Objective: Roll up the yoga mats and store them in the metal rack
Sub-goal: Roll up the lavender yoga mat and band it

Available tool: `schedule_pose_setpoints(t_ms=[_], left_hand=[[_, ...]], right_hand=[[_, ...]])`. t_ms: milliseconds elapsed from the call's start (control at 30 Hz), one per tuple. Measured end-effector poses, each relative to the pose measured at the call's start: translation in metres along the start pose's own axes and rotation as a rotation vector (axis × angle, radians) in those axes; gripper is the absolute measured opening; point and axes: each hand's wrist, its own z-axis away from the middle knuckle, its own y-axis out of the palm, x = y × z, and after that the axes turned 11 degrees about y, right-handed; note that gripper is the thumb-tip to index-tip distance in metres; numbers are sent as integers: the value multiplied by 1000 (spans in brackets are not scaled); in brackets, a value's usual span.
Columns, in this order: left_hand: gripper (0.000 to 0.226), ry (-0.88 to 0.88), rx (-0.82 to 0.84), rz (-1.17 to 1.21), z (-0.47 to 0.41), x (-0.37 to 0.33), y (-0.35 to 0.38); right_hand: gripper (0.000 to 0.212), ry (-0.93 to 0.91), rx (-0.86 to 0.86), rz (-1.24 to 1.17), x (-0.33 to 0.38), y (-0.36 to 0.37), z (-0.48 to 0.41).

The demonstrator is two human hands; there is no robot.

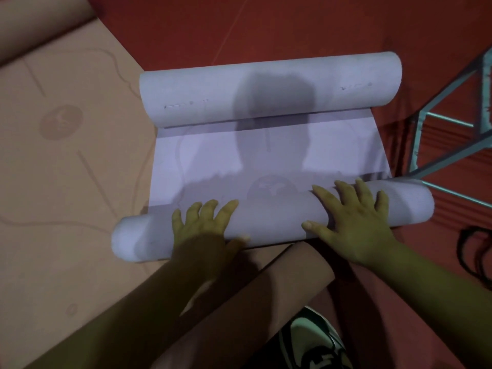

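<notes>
Partly Rolled: Lavender Mat Under Both Hands

Left hand (205,225) and right hand (351,219) press flat, fingers spread, on the near roll of the lavender yoga mat (266,155). It lies on the red floor (266,27) beside the metal rack (415,145). Probably light, soft and springy, it may unwind. Clasp around the roll's middle.

A red floor (292,27) fills the top and right side of the frame, ribbed in fine lines at the right. A thin pale line (231,30) slants across it near the top. Black cords (460,246) lie looped at the right edge. The light is dim and warm.
</notes>
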Motion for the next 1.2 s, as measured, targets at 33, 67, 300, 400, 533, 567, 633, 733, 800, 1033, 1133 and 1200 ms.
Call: schedule_pose_setpoints(t_ms=[33,67,300,400,533,567,633,733,800,1033,1133,1200], left_hand=[[83,-1,24,13,-3,2,-1],[84,-4,48,23,-5,4,-3],[79,48,3,-40,-9,-3,-8],[81,25,39,-10,-10,-8,-6],[82,-1,75,28,-20,-2,-13],[82,-18,103,38,-23,0,-16],[78,-46,187,58,-30,4,-19],[76,-42,230,73,-42,8,-26],[75,-46,227,80,-45,8,-29],[78,6,18,-5,-24,-8,-8],[74,-47,57,9,-34,-4,-12],[76,-74,112,41,-45,1,-18]], right_hand=[[91,0,-8,1,-1,1,1],[91,-1,-7,3,-2,0,1],[101,-11,108,-3,2,-21,-32],[102,-19,132,-8,3,-25,-39],[96,-36,11,21,1,-16,-36],[93,-36,-23,26,-1,-12,-33],[87,-52,-87,10,-3,-2,-27],[86,-57,-106,15,-4,-1,-27],[90,-34,-8,14,-3,-10,-33],[103,-16,89,9,3,-28,-52],[98,-22,5,-27,3,-22,-48],[94,-36,-67,-33,-1,-15,-44]])
